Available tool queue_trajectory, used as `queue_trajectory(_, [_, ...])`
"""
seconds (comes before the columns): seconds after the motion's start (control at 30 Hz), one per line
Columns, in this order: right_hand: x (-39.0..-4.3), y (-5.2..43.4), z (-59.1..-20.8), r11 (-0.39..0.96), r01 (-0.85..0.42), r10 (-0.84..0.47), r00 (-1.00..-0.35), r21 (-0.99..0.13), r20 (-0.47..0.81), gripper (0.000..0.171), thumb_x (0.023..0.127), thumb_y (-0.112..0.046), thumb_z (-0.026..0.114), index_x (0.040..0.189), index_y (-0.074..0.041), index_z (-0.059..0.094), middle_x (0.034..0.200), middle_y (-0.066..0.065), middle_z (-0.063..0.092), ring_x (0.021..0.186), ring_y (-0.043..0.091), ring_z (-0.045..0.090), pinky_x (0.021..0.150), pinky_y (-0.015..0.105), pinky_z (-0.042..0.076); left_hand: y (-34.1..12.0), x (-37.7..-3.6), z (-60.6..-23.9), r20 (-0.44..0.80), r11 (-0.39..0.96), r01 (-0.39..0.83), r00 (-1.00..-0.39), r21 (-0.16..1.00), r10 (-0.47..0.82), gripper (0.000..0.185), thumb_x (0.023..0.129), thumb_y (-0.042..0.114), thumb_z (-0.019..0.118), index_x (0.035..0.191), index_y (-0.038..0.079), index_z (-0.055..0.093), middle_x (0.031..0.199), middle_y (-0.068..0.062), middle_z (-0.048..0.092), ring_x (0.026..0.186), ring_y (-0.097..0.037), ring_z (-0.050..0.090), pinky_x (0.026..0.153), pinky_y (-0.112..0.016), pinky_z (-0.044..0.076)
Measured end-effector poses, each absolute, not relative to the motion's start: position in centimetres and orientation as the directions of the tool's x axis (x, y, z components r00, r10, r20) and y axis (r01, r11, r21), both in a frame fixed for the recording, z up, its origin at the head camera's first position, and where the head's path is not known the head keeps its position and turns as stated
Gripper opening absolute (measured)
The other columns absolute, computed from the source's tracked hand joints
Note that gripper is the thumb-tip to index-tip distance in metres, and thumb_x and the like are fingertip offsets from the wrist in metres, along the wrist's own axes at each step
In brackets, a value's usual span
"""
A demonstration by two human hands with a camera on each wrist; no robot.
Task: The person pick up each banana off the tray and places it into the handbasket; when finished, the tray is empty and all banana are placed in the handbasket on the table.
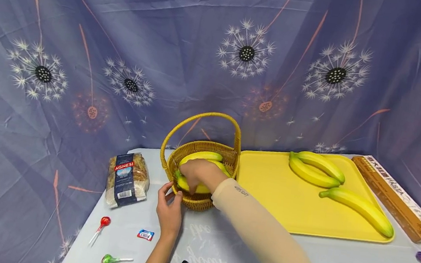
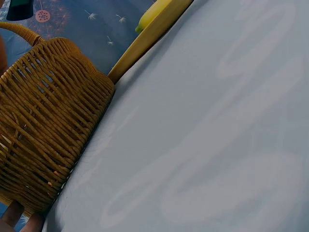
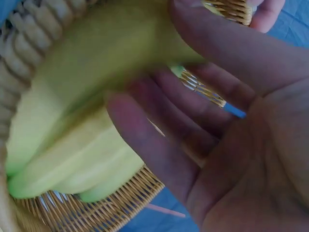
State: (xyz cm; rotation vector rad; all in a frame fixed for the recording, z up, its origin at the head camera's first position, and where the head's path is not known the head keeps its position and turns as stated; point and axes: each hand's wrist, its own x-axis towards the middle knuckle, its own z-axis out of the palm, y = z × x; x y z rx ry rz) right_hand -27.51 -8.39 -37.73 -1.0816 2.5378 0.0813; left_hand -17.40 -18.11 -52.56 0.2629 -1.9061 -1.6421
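While our left hand [image 1: 170, 212] is steadying the basket [image 1: 202, 200] with relaxed fingers, our right hand [image 1: 200, 173] is curling over the bananas [image 3: 87, 130] inside, lying lengthwise under its fingers [image 3: 145, 145].

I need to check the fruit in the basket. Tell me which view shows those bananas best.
The right wrist view: the bananas fill it, close up though blurred, beside the right hand. The head view shows them small, partly covered by that hand. The left wrist view shows only the basket wall.

Pasta bag [image 1: 127, 179], lollipops [image 1: 101, 226], yellow tray [image 1: 270, 191].
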Motion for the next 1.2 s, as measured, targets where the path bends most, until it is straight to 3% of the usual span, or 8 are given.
queue_trajectory(0.2, [-27.3,-8.0,-38.3,0.746,-0.635,-0.635,-0.587,-0.201,-0.502,0.015,0.08,-0.014,0.079,0.088,-0.018,0.067,0.079,-0.004,0.062,0.063,0.014,0.053,0.051,0.029,0.044,-18.1,-17.5,-52.6,0.313,0.218,0.231,-0.799,0.948,-0.513,0.033,0.094,0.023,0.063,0.126,0.023,0.055,0.132,0.005,0.05,0.107,-0.018,0.057,0.079,-0.022,0.05])
queue_trajectory(0.47, [-27.1,-8.3,-38.5,0.754,-0.647,-0.605,-0.618,-0.113,-0.502,0.017,0.081,-0.021,0.078,0.089,-0.019,0.064,0.081,-0.004,0.061,0.069,0.013,0.055,0.056,0.029,0.045,-18.2,-17.5,-52.7,0.323,0.206,0.251,-0.799,0.946,-0.508,0.035,0.094,0.023,0.063,0.128,0.02,0.054,0.134,0.001,0.049,0.109,-0.021,0.056,0.079,-0.023,0.05])
queue_trajectory(0.6, [-27.3,-7.8,-38.5,0.745,-0.654,-0.617,-0.599,-0.132,-0.51,0.013,0.082,-0.022,0.078,0.087,-0.018,0.068,0.077,-0.003,0.059,0.065,0.013,0.05,0.055,0.028,0.041,-18.1,-17.5,-52.6,0.321,0.204,0.25,-0.799,0.947,-0.508,0.037,0.094,0.02,0.063,0.129,0.016,0.055,0.134,-0.003,0.05,0.11,-0.024,0.056,0.079,-0.021,0.049])
queue_trajectory(0.7, [-27.5,-6.9,-38.3,0.729,-0.661,-0.646,-0.575,-0.18,-0.503,0.025,0.082,-0.026,0.078,0.104,-0.018,0.071,0.097,-0.005,0.063,0.079,0.01,0.055,0.064,0.027,0.045,-17.9,-17.2,-51.9,0.326,0.211,0.253,-0.798,0.944,-0.506,0.037,0.094,0.015,0.062,0.13,0.011,0.054,0.134,-0.007,0.05,0.109,-0.028,0.057,0.078,-0.019,0.049])
queue_trajectory(0.83, [-27.8,-5.1,-37.5,0.701,-0.672,-0.692,-0.559,-0.239,-0.456,0.052,0.085,-0.028,0.075,0.133,-0.019,0.058,0.13,-0.004,0.056,0.108,0.012,0.056,0.085,0.03,0.048,-17.4,-16.5,-50.1,0.333,0.222,0.253,-0.803,0.941,-0.494,0.038,0.094,0.011,0.061,0.13,0.004,0.053,0.133,-0.012,0.051,0.109,-0.031,0.056,0.077,-0.017,0.048])
queue_trajectory(1.07, [-28.9,1.9,-36.1,0.654,-0.642,-0.756,-0.557,-0.4,-0.343,0.051,0.091,-0.022,0.069,0.138,-0.013,0.052,0.121,0.007,0.061,0.106,0.018,0.058,0.084,0.034,0.048,-17.1,-15.8,-49.1,0.315,0.215,0.238,-0.816,0.947,-0.484,0.039,0.094,0.011,0.061,0.131,0.002,0.052,0.134,-0.012,0.05,0.11,-0.031,0.056,0.078,-0.017,0.048])
queue_trajectory(1.2, [-29.5,7.2,-35.6,0.647,-0.614,-0.758,-0.581,-0.452,-0.297,0.048,0.091,-0.021,0.068,0.136,-0.013,0.054,0.118,0.007,0.061,0.104,0.02,0.059,0.083,0.036,0.049,-17.2,-15.7,-49.2,0.318,0.212,0.243,-0.813,0.947,-0.488,0.038,0.094,0.011,0.061,0.13,0.003,0.052,0.133,-0.01,0.05,0.11,-0.03,0.056,0.077,-0.016,0.048])
